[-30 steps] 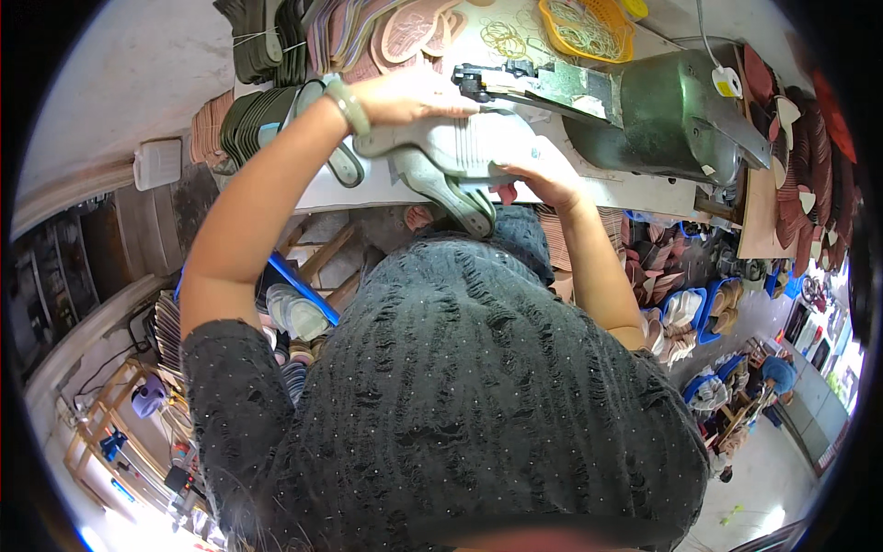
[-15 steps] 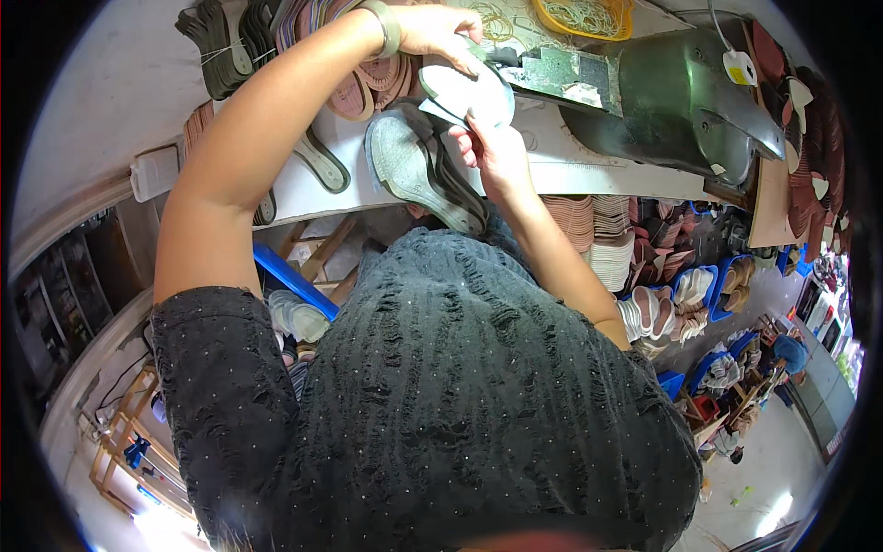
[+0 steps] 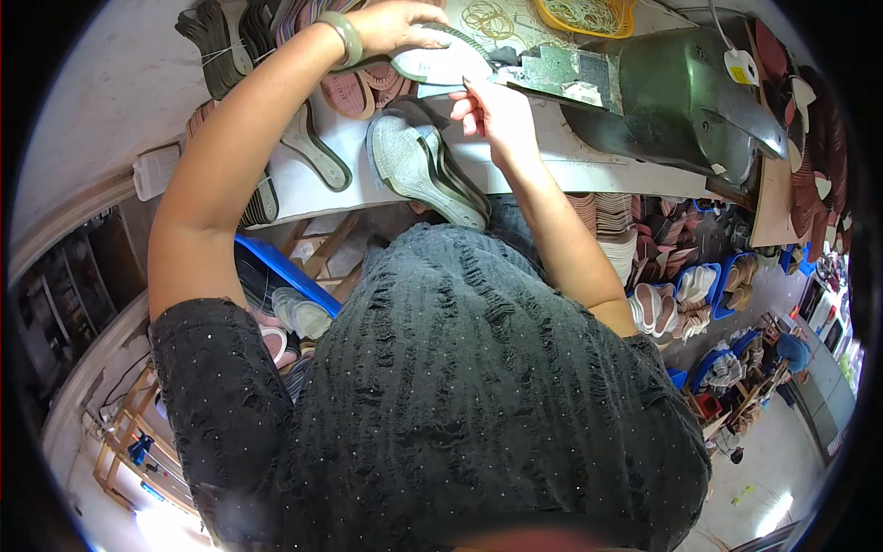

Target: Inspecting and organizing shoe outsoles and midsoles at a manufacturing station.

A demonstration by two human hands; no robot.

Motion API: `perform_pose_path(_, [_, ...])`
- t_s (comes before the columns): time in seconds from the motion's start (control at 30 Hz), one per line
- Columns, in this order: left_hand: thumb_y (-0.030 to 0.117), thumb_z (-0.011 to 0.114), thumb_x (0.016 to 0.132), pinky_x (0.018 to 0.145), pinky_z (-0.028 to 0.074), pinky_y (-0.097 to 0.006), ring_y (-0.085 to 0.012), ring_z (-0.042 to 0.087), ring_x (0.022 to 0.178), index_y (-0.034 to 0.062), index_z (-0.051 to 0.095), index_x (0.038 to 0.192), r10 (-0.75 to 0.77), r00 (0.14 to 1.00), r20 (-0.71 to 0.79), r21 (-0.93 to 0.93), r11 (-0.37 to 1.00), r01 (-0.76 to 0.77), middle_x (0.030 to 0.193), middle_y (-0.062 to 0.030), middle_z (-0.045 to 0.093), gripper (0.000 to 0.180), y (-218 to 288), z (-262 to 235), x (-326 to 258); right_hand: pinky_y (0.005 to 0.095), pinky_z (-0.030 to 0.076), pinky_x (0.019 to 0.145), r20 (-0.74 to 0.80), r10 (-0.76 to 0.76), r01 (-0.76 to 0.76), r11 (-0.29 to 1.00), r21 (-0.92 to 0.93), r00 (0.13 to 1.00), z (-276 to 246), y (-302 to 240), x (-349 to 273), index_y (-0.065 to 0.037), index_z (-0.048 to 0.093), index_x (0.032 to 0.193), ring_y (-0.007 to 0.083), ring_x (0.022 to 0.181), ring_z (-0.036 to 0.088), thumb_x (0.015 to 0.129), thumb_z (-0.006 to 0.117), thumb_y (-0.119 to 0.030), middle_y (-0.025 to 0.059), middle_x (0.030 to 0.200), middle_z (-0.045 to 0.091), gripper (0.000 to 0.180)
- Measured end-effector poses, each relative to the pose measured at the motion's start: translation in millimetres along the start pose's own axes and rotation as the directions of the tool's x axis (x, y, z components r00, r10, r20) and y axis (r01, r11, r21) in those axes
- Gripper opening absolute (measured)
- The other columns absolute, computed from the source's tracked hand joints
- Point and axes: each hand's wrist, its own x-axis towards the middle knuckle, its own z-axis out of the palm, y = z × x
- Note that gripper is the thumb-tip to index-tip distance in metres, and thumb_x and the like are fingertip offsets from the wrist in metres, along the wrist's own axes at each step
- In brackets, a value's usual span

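My left hand (image 3: 394, 26), with a bangle at the wrist, grips the far left edge of a pale shoe sole (image 3: 432, 66) with a dark ridged rim. My right hand (image 3: 501, 112) pinches the near edge of that sole between thumb and finger. The sole's right end lies against the narrow arm (image 3: 563, 72) of a green sewing-type machine (image 3: 658, 87); the exact contact point is too small to make out. Just below, a stack of grey soles (image 3: 405, 152) rests on the white table (image 3: 589, 173), overhanging its front edge.
Pink soles (image 3: 348, 92), single dark-rimmed soles (image 3: 317, 152) and a tied dark bundle (image 3: 216, 46) lie to the left. A yellow basket (image 3: 625, 26) of string stands behind the machine. A blue bin (image 3: 292, 276) is below the table; stacked soles (image 3: 614, 216) are at right.
The sole has turned and tilted, now lying longer from left to right with its ridged rim showing. My left hand has moved left with its edge; my right hand has shifted slightly.
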Motion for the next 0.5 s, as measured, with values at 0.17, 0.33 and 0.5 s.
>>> perform_pose_path(0.17, [0.023,0.060,0.088,0.078,0.046,-0.026,-0.0103,0.055,0.086,0.0059,0.058,0.110,-0.055,0.978,-0.202,-0.012,0.998,0.054,0.093,-0.0032,0.061,0.028,-19,29,-18,0.0200,0.036,0.044,-0.016,-0.041,0.039,0.997,-0.072,0.999,-9,-5,5,-0.003,0.064,0.076,0.0064,0.046,0.049,0.090,0.057,-0.028,0.0044,0.065,0.065,0.030])
perform_pose_path(0.33, [0.025,0.061,0.088,0.083,0.044,-0.026,-0.0101,0.055,0.091,0.0030,0.057,0.114,-0.043,0.958,-0.283,-0.066,0.997,0.025,0.100,-0.0028,0.063,0.034,-20,57,-28,0.0209,0.038,0.046,-0.048,-0.121,0.115,0.987,-0.114,0.991,-12,0,3,-0.002,0.062,0.078,0.0079,0.047,0.052,0.090,0.057,-0.026,0.0066,0.065,0.065,0.028])
perform_pose_path(0.5, [0.027,0.063,0.087,0.088,0.044,-0.027,-0.0138,0.057,0.097,0.0005,0.054,0.119,-0.082,0.858,-0.507,-0.057,0.996,0.061,0.107,-0.0086,0.063,0.043,-16,90,-29,0.0220,0.046,0.052,-0.084,-0.104,0.097,0.991,-0.093,0.991,-13,7,-4,0.003,0.064,0.085,0.0099,0.055,0.059,0.090,0.057,-0.026,0.0072,0.068,0.066,0.030])
